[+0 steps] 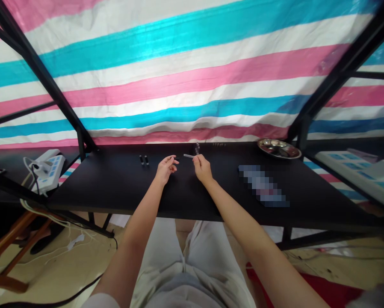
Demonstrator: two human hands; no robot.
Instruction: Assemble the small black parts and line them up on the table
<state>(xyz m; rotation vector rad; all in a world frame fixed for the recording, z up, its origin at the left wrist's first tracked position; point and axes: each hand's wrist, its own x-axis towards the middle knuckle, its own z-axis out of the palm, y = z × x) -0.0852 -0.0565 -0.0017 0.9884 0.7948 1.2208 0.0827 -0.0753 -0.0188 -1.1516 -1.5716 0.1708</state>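
Right grip [203, 168] closed around grey rod [188, 156]

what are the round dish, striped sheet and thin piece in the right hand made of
Round dish: polished metal, perhaps steel, from its mirror-like reflections.
Striped sheet: probably plastic, faintly glossy, from sheen and creases.
Thin piece in the right hand: pale grey, seemingly smooth; metal or plastic, too small to tell.
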